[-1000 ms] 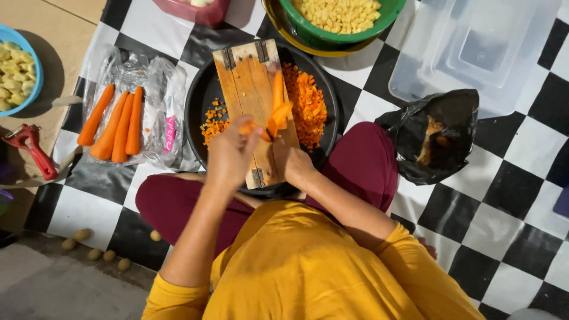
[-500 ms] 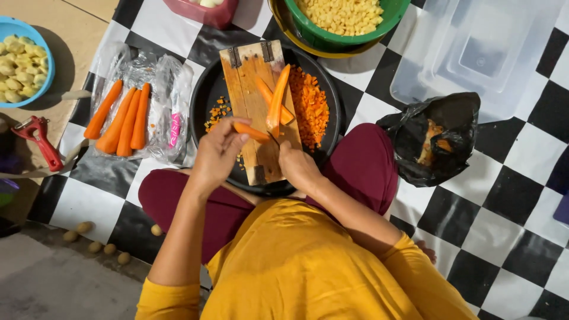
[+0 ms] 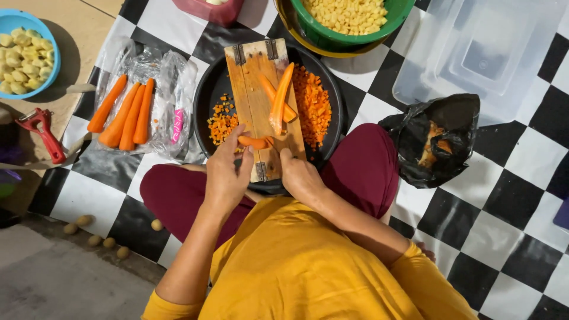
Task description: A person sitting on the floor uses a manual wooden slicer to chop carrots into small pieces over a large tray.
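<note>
Your left hand (image 3: 228,172) grips a carrot piece (image 3: 255,142) on the wooden board (image 3: 252,101); your right hand (image 3: 299,175) is clenched beside it, contents hidden. Diced carrot (image 3: 313,106) fills part of the black pan (image 3: 204,101). Four whole carrots (image 3: 124,115) remain uncut.

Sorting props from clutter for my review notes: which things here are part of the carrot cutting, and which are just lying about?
In use: left hand, right hand, carrot piece, wooden cutting board, carrot strips, black pan, diced carrot, whole peeled carrots.

Lying about: red peeler, blue bowl, green bowl, clear containers, black bag.
</note>
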